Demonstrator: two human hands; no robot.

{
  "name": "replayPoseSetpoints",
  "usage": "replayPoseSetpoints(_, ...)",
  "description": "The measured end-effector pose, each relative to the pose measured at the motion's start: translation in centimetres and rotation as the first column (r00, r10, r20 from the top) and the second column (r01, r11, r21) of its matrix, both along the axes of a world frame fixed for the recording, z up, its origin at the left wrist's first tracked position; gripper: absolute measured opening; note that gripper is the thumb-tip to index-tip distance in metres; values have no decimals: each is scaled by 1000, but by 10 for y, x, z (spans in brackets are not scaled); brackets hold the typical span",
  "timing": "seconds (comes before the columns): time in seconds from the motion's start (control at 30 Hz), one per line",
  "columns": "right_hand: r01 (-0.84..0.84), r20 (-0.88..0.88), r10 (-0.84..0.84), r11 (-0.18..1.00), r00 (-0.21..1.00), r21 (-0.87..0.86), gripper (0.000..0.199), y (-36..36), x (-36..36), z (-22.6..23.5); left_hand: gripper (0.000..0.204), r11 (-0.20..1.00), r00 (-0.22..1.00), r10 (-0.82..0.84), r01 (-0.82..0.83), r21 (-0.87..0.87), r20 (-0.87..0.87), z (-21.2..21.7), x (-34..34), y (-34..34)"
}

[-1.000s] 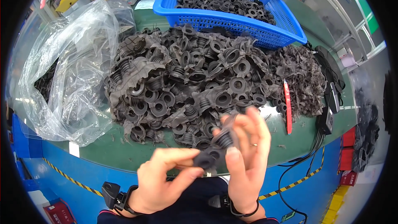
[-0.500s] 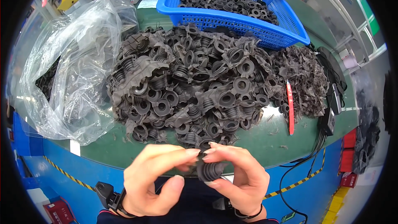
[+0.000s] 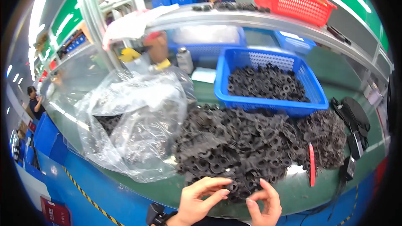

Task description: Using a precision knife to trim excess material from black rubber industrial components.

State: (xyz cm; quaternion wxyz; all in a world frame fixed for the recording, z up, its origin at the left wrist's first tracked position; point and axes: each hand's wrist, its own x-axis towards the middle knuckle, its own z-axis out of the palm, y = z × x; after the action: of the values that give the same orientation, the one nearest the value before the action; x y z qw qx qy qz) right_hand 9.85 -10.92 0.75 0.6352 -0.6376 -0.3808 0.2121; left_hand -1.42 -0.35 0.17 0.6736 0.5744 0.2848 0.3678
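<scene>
At the near edge of the bench, my left hand (image 3: pixel 201 200) has thumb and forefinger closed on a small black rubber bellows (image 3: pixel 233 186). Close by on the right is my right hand (image 3: pixel 266 206), its thumb and fingers apart and nothing seen between them. Both hands are at the front of a big heap of black ribbed rubber bellows (image 3: pixel 234 142), many still joined by thin ragged sheets. A blue basket (image 3: pixel 272 105) behind the heap holds many loose black rubber pieces.
Ragged rubber scraps (image 3: pixel 324 136) are piled at right, beside a red slim tool (image 3: pixel 312 165) and a black cable device (image 3: pixel 348 167). A clear plastic bag (image 3: pixel 138 142) covers the left side. Beyond stand a white bottle (image 3: pixel 184 60), a metal shelf, a red basket (image 3: pixel 293 2) and a person.
The view has tilted up and turned left, bringing the shelf and people into sight. My right hand has let go of the bellows it held; a bellows is now at my left fingertips.
</scene>
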Motion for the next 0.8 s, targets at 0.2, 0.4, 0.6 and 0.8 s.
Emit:
replayPoseSetpoints(0.2,-169,-566,177,983,805,66,40,4,-4,4,23,725,982,164,-55,686,-94,19,4,-11)
replayPoseSetpoints(0.4,-87,-651,163,985,742,149,41,8,0,1,22,730,973,205,-79,679,-106,10,13,-16)
replayPoseSetpoints(0.6,-140,-778,222,975,588,172,45,14,0,-3,27,717,966,220,-66,694,-136,4,11,-14)
replayPoseSetpoints(0.8,-102,-645,125,992,754,73,46,11,-2,8,19,426,959,272,-50,903,-75,7,9,-10)
